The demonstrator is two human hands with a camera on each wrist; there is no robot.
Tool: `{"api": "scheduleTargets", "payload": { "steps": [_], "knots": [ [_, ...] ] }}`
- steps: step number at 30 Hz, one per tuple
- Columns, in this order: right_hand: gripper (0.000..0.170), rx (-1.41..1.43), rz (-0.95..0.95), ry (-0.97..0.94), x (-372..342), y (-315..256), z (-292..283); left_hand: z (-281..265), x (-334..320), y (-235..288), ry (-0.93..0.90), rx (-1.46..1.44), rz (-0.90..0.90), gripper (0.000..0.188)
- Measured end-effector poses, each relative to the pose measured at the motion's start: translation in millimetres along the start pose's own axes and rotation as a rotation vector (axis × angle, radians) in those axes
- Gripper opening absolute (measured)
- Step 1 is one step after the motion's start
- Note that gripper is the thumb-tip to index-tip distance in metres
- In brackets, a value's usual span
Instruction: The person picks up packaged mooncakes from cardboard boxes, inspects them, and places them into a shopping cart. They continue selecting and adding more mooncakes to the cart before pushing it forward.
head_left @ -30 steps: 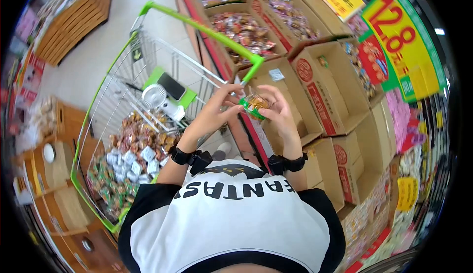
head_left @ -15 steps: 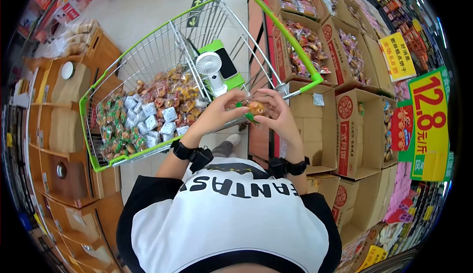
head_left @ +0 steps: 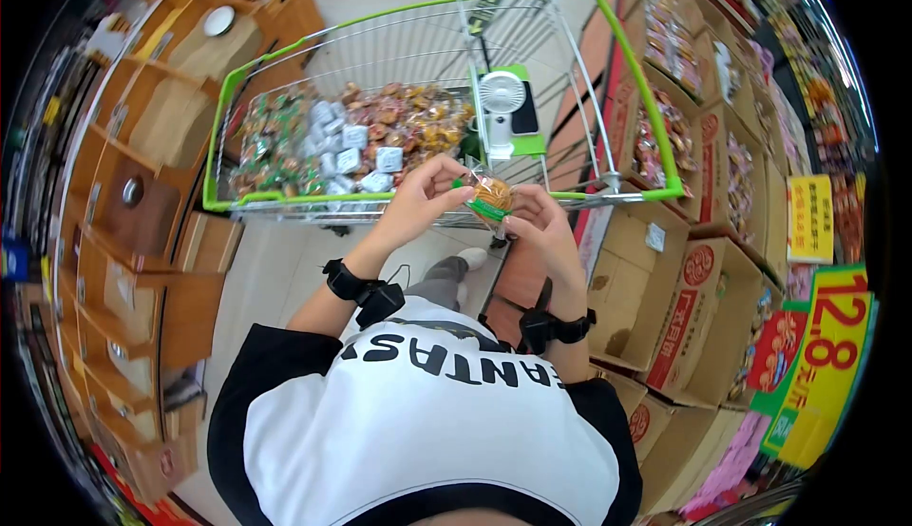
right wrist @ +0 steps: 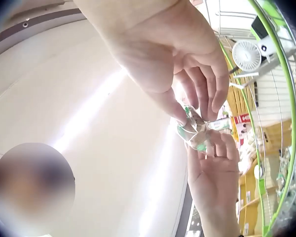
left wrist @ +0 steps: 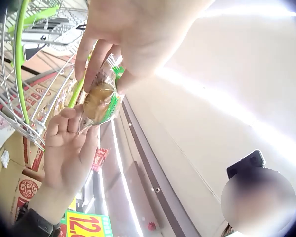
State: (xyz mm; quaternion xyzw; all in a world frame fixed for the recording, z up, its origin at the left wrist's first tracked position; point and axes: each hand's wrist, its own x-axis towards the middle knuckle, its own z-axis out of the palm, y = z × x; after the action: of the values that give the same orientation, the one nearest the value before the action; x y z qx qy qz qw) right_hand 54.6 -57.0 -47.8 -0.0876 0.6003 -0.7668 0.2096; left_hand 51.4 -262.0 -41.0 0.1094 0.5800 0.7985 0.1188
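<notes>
A mooncake in a clear wrapper with a green band (head_left: pixel 491 193) is held up in front of the chest, between both hands. My left hand (head_left: pixel 420 205) pinches one end of the wrapper between thumb and fingers. At the opposite end, my right hand (head_left: pixel 548 229) grips the wrapper's edge. In the left wrist view the golden-brown mooncake (left wrist: pixel 97 102) shows through the plastic. Just beyond the hands stands a shopping cart with a green handle (head_left: pixel 655 108), holding green-wrapped packets (head_left: pixel 275 141), white packets (head_left: pixel 350 159) and reddish-brown packets (head_left: pixel 394 108).
A white handheld fan (head_left: pixel 501 95) and a dark phone (head_left: pixel 523 115) lie on the cart's green seat panel. To the right are cardboard boxes (head_left: pixel 632 284), some with wrapped goods, and a yellow price sign (head_left: pixel 836 345). A wooden shelf unit (head_left: pixel 138 236) lines the left side.
The view has swung right, so the cart now lies straight ahead. Both hands keep hold of the mooncake, and its wrapper has turned, with the green band facing up more.
</notes>
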Motion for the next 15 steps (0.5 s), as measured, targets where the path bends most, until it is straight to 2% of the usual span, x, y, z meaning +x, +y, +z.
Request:
{"api": "scheduleTargets", "payload": {
  "steps": [2, 5, 6, 8, 12, 15],
  "knots": [
    [0.04, 0.029, 0.002, -0.061, 7.4, 6.2, 18.9, -14.8, -17.5, -4.4, 0.069, 0.021, 0.043, 0.015],
    [0.039, 0.015, 0.02, -0.069, 16.0, 21.8, 37.8, -36.2, -35.6, -2.6, 0.137, 0.094, -0.098, 0.01],
    [0.039, 0.015, 0.02, -0.075, 16.0, 24.0, 43.6, -43.3, -38.4, -3.3, 0.142, 0.096, -0.096, 0.01],
    [0.039, 0.044, 0.03, 0.0, 15.9, 25.8, 54.6, -57.3, -39.1, -5.0, 0.063, 0.219, -0.165, 0.011],
    [0.037, -0.015, 0.04, 0.077, 24.4, 25.0, 72.8, -69.2, -31.7, 22.6, 0.005, 0.358, -0.174, 0.01],
    [0.036, -0.063, -0.012, 0.109, 47.3, 28.9, 95.4, -112.3, -22.5, 14.6, -0.004, 0.448, -0.07, 0.013]
  ]
}}
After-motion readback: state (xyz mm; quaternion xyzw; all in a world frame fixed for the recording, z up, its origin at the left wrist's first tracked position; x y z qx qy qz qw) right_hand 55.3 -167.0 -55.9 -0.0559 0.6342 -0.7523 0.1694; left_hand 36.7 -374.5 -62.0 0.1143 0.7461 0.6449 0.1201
